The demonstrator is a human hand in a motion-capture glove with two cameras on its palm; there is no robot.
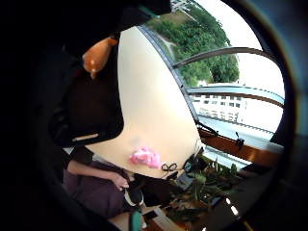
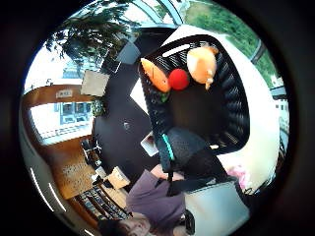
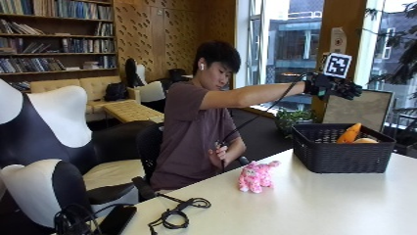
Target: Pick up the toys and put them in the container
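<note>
My gloved right hand point(image 3: 338, 88) hangs in the air above the black basket point(image 3: 342, 155) at the table's right end, fingers spread and holding nothing. An orange carrot toy point(image 3: 350, 133) and a tan plush point(image 3: 365, 140) show over the basket's rim. The thumb side palm view looks down into the basket point(image 2: 231, 103) at the carrot point(image 2: 155, 74), a red ball point(image 2: 178, 78) and the tan plush point(image 2: 202, 64). A pink plush toy point(image 3: 256, 176) lies on the white table point(image 3: 312, 205), left of the basket and apart from it. It also shows in the little finger side view, the pink plush point(image 1: 145, 157).
A coiled black cable point(image 3: 176, 215) and a dark flat device point(image 3: 117, 219) lie at the table's near left corner. The person's bare left hand point(image 3: 219, 152) holds a cable by the table edge. Black and white chairs point(image 3: 45, 147) stand at the left.
</note>
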